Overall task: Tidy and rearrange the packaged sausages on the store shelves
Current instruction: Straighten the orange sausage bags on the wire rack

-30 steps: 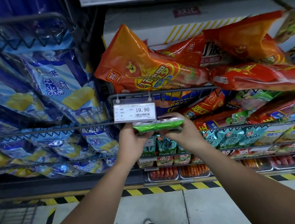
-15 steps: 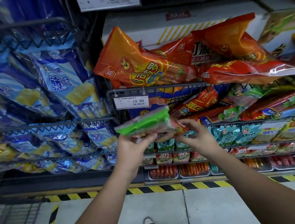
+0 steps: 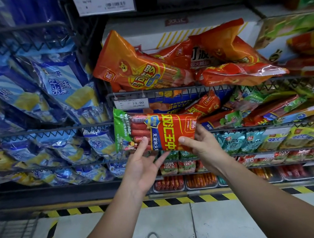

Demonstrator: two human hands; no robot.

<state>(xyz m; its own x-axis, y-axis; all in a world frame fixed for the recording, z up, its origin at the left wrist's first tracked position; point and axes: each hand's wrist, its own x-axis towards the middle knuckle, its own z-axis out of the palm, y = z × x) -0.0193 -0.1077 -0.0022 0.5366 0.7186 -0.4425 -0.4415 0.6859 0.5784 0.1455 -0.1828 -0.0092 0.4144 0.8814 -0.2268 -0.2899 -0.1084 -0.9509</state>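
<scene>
- Flipped since half a second ago, the sausage pack (image 3: 155,132) now shows its red printed face to the camera — before, only its green edge showed.
- It hangs in the air in front of the wire shelf rail (image 3: 168,90), below the 19.90 price tag (image 3: 131,104).
- Its long axis runs left to right, green end at the left.
- Right hand (image 3: 202,144) grips the lower right part, thumb on the face.
- Left hand (image 3: 141,166) is spread loose, only fingertips (image 3: 144,140) touching the lower left edge.
- Judged: the right hand carries it, so placing turns on that side.
</scene>
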